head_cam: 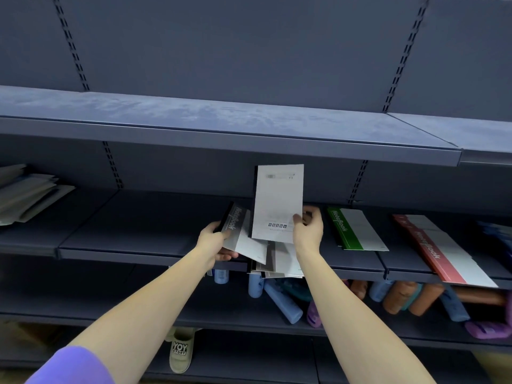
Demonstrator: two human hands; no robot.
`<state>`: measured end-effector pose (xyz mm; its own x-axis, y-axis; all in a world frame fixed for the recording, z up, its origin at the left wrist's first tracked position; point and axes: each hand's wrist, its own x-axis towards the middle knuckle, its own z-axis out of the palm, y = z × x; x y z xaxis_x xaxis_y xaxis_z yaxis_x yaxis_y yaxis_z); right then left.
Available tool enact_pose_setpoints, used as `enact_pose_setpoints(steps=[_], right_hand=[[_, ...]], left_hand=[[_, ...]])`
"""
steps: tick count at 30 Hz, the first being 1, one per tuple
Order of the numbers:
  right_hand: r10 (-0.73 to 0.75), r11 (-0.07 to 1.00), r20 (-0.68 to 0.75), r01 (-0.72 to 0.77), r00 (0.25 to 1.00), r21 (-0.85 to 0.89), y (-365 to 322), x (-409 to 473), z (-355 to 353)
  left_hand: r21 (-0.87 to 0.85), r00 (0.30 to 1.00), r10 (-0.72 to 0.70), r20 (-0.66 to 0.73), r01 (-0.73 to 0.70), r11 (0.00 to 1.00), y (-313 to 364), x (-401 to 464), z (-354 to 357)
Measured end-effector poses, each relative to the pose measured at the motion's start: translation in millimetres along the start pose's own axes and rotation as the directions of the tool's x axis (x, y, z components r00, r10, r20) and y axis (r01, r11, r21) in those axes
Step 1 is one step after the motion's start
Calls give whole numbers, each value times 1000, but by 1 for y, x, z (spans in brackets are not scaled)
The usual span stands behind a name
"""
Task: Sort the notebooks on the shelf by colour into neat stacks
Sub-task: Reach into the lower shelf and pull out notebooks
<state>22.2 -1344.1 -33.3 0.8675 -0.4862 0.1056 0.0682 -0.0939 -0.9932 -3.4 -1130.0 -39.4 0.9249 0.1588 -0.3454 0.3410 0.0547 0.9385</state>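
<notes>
Notebooks are the concern, and 2 sit in the hands at the front edge of the middle shelf. Nearest, the left hand grips a black-spined notebook, thumb on top and fingers curled beneath. The right hand pinches the lower right edge of a white-backed notebook, held upright. Under both, a loose black pile overhangs the shelf lip. Further right lie a green stack and a red stack, well apart. These look thin, light and floppy, with slick covers, so gripping near the stiffer spine seems safest.
</notes>
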Motion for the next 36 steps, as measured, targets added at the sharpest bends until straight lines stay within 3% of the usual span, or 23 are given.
enact_pose_setpoints(steps=[3, 7, 14, 17, 20, 24, 27, 31, 36], right_hand=[[-85, 996, -3, 85, 996, 11, -4, -4, -3], [-149, 978, 186, 172, 971, -116, 8, -12, -8], [45, 926, 432, 125, 901, -357, 48, -8, -11], [44, 894, 416, 150, 909, -422, 48, -14, -18], [-25, 884, 274, 149, 961, -443, 44, -18, -18], [73, 908, 112, -19, 991, -418, 36, -16, -10], [226, 935, 190, -158, 956, -317, 36, -16, -2], [321, 946, 276, -292, 906, -140, 27, -25, 6], [346, 934, 320, -290, 882, -211, 23, -23, 1]], left_hand=[[18, 999, -26, 25, 26, 1000, -1, 1, -3], [13, 996, -74, 44, 74, 997, -3, 3, -3], [-155, 985, -169, 27, 171, 973, -8, 9, -6], [-141, 982, -172, 75, 181, 973, -7, 6, -9], [-66, 982, -142, 122, 151, 986, -9, 4, -10], [-142, 989, -108, 96, 121, 982, -11, 2, -7], [-186, 996, -60, 69, 72, 980, -9, 0, 1], [-224, 999, -31, 13, 33, 974, -8, 2, 10], [-204, 999, -38, -27, 31, 979, -7, 4, 14]])
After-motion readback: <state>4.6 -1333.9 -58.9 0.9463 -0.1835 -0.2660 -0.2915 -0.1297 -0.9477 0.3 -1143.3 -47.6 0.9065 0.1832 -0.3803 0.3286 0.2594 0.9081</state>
